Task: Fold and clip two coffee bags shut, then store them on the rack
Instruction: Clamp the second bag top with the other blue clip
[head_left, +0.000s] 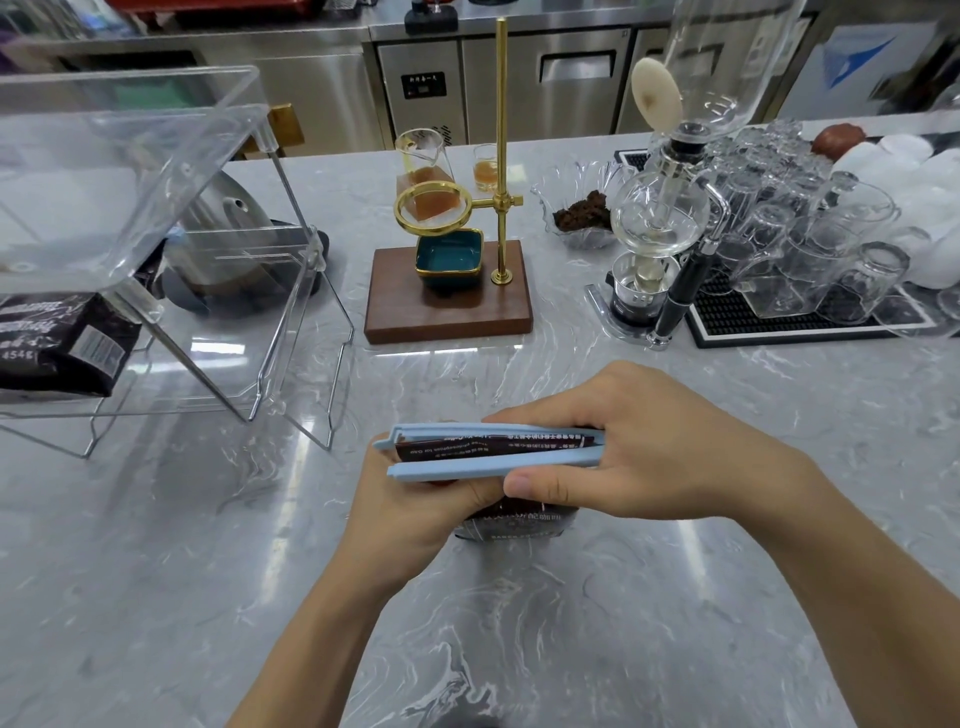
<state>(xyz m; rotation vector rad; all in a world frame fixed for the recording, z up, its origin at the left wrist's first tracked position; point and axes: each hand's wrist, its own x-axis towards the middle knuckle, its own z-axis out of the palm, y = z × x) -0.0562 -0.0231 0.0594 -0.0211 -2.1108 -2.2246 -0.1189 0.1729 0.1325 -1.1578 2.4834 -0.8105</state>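
Head view, I'm looking down at my two hands over the grey marbled worktop (675, 597). Dark coffee bag (514, 522) sits near centre, slightly toward 6 o'clock, mostly hidden behind the hands; its folded top strip shows between the two arms of a light-blue clip (488, 451). The clip's arms are still apart at the 9 o'clock end and joined at the 3 o'clock end.

My right hand (654, 447) wraps the clip's hinge end, fingers curled over the top arm, thumb pressing under the bottom arm. My left hand (410, 499) grips the bag from the 9 o'clock side below the clip, fingers curled round it; I can't tell whether it also touches the clip.

Second coffee bag (62, 343), black with white print, lies at 9 o'clock on the lower level of a clear acrylic rack (171, 171) with wire legs, well apart from the hands.

At 12 o'clock there's a brass dripper stand (501, 156) on a wooden base, a teal dish (449, 257) on that base. At 2 o'clock a glass siphon brewer (660, 208), and beside it upturned glasses (810, 239) on a black mat. A glass bowl of brown grounds (582, 210) sits between stand and siphon.
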